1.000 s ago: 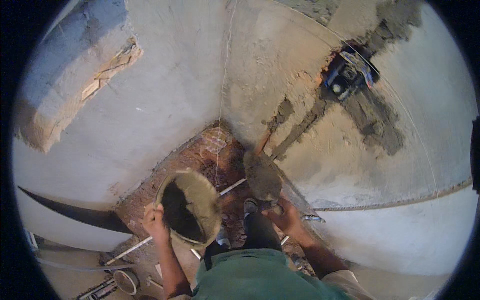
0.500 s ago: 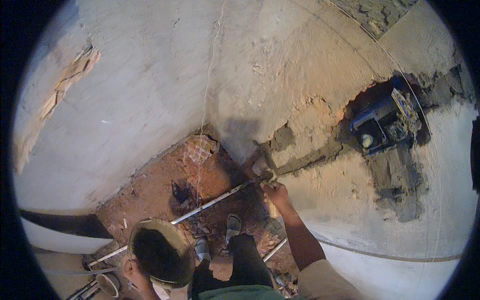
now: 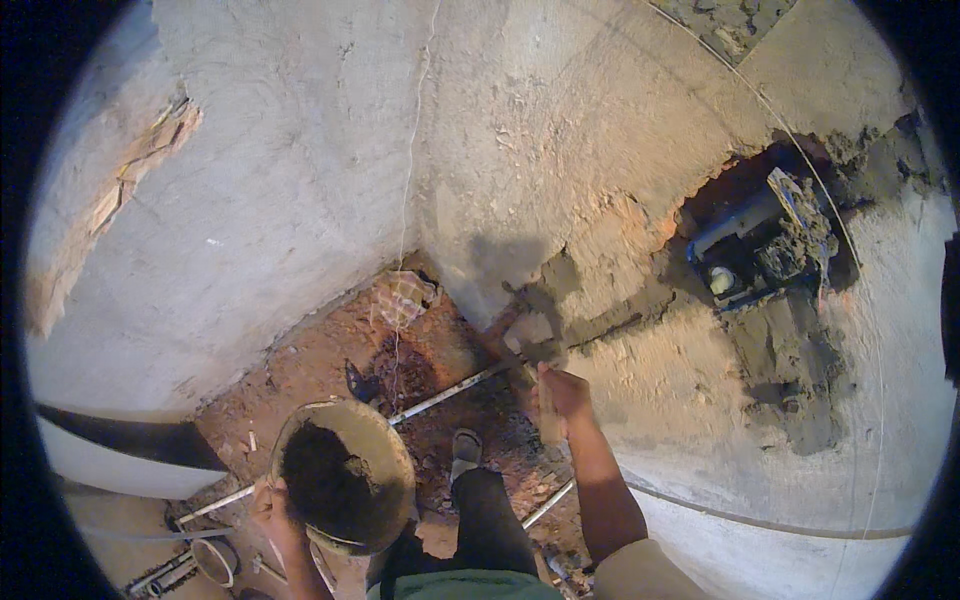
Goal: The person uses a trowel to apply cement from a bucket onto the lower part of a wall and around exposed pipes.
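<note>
My left hand (image 3: pixel 272 508) grips the rim of a round, shallow bowl (image 3: pixel 398 455) at its left side. Dark wet mortar (image 3: pixel 325 475) lies mostly in the bowl's left half. Low on the wall, near the corner, my right hand (image 3: pixel 566 392) is closed around the handle of a trowel (image 3: pixel 532 332). The trowel's blade is by a dark patch of fresh mortar (image 3: pixel 545 300); whether they touch I cannot tell. A band of mortar (image 3: pixel 625 318) runs from there up to the right.
A blue box (image 3: pixel 735 235) sits in a hole broken into the right wall, with mortar around it. A long pale pole (image 3: pixel 450 395) crosses the reddish rubble floor (image 3: pixel 300 380). A thin string (image 3: pixel 412 150) hangs near the corner. A small bucket (image 3: pixel 216 562) stands lower left.
The bowl has shifted right and slightly up, showing more of its bare inside. My right hand and the trowel have moved a little to the right along the wall.
</note>
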Demonstrator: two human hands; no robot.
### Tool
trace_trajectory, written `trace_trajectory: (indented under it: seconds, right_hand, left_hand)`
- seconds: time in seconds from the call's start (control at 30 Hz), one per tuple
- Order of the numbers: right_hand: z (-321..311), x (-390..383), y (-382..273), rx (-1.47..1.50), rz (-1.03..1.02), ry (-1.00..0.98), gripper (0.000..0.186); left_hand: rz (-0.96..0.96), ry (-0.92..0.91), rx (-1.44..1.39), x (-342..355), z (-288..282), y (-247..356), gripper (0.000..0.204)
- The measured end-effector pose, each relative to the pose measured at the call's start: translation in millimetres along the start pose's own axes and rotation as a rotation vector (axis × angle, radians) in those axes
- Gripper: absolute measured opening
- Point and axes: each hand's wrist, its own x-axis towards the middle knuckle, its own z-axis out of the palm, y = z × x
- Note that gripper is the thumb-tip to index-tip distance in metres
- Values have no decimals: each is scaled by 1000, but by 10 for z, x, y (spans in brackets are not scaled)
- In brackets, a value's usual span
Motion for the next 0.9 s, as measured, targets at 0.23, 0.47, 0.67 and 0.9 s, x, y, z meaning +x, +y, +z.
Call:
trace_trajectory:
  seconds: [0.23, 0.47, 0.67, 0.9]
  right_hand:
    - [-174, -494, 39, 14, -94, -21, 24]
    - [-331, -1625, 478, -382, -296, -90, 22]
    - [86, -2566, 1154, -1272, -630, -372, 43]
    - [720, -2799, 1175, -1361, -679, -109, 31]
  left_hand:
    - [-28, -118, -30, -108, -14, 162, 9]
    - [57, -208, 40, -28, -155, -332, 40]
    - [316, -213, 2, -117, 60, 236, 44]
    - [487, -271, 78, -257, -158, 792, 30]
